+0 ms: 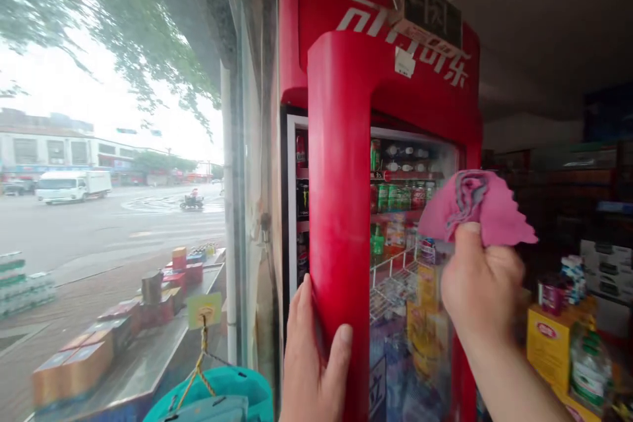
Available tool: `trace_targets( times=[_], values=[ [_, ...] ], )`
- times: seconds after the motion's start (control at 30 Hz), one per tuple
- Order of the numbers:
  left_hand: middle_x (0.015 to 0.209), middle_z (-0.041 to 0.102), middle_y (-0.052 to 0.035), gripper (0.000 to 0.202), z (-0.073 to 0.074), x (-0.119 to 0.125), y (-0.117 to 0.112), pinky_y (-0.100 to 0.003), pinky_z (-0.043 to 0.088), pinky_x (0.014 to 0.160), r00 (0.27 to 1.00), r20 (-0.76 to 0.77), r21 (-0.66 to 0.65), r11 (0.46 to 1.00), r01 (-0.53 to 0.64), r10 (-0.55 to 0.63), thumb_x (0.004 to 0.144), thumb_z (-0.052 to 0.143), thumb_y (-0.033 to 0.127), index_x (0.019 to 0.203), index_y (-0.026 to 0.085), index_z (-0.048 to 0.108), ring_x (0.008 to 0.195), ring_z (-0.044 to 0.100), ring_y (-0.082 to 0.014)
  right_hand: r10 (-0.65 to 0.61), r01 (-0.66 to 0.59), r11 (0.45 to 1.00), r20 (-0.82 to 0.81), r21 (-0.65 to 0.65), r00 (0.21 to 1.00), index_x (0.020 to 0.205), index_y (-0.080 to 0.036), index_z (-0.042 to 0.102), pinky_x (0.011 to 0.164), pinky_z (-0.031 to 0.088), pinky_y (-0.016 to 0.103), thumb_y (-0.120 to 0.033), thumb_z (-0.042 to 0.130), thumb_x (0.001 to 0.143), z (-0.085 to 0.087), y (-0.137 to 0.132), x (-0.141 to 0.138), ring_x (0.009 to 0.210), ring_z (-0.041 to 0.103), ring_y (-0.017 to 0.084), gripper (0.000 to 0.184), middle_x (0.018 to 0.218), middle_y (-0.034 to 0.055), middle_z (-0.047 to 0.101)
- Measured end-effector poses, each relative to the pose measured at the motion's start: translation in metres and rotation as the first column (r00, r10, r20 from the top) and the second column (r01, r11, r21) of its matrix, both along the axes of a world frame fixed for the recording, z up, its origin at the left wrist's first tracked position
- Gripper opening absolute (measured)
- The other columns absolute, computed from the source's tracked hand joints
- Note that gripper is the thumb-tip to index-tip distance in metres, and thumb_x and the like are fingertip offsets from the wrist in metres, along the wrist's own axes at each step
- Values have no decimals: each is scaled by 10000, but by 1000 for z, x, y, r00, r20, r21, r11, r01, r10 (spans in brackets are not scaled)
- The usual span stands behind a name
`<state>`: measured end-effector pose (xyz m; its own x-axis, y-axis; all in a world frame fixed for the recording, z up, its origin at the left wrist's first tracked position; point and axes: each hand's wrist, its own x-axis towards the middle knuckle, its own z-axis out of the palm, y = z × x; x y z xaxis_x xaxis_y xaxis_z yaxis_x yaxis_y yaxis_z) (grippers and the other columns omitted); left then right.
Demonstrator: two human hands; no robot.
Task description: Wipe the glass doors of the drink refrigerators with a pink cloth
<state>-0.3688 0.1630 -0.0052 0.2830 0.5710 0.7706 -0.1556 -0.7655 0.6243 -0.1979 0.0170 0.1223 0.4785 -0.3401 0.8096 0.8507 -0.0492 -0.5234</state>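
Note:
A pink cloth (504,211), bunched and folded with a grey underside showing, is pinched in my right hand (482,283). That hand is raised in front of the drinks fridge (294,26), to the right of its door. My left hand (314,359) grips the red fridge door (339,178) low on its thick edge, fingers on the left side and thumb on the front. The door stands ajar. Cans and bottles on the fridge shelves show through the glass and the gap. A small white sticker (404,63) is on the door's upper part.
A dark box (430,10) sits against the fridge top. At lower left, a teal bucket (260,386) hangs from a rope. Boxes (74,369) line a counter by the window. On the right are a yellow carton (546,346) and a green-labelled bottle (588,369).

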Motion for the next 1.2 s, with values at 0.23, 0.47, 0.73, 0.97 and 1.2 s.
trace_targets(
  times=[0.23,0.47,0.73,0.97,1.2],
  values=[
    [1833,325,-111,659,9,-4,30,-575,275,1382,999,32,28,999,30,-31,1136,475,433,1755,273,312,1702,295,-301,141,324,804,689,-498,711,1620,-227,579,1333,370,593,-103,516,1030,-14,108,-42,1696,272,345,606,1765,97,444],
    [1864,217,-136,710,29,5,42,-624,361,1327,988,52,294,943,-153,144,1111,480,483,1766,296,281,1704,277,-363,239,290,787,703,-544,670,1564,-252,633,1412,43,608,-261,565,1096,-31,161,-15,1643,379,303,474,1732,41,495],
    [1881,133,-126,750,90,26,65,-637,330,1341,940,-90,476,843,-251,330,1133,501,419,1791,318,157,1732,172,-346,256,302,767,702,-566,664,1631,-179,560,1338,301,674,-205,517,1096,54,217,27,1642,378,386,538,1770,112,418],
    [1872,174,-144,723,136,56,73,-609,263,1377,917,-74,505,808,-303,391,1142,471,428,1781,250,182,1741,137,-305,245,191,867,728,-460,641,1639,-181,558,1368,330,562,-88,415,1092,114,242,68,1676,334,330,573,1768,117,422],
    [1863,194,-167,766,112,88,70,-593,286,1383,858,-156,545,767,-339,490,1112,525,382,1775,197,188,1739,147,-311,292,181,860,751,-477,592,1466,-97,703,1348,366,574,-104,436,1085,38,245,109,1637,408,325,465,1686,169,539]
  ],
)
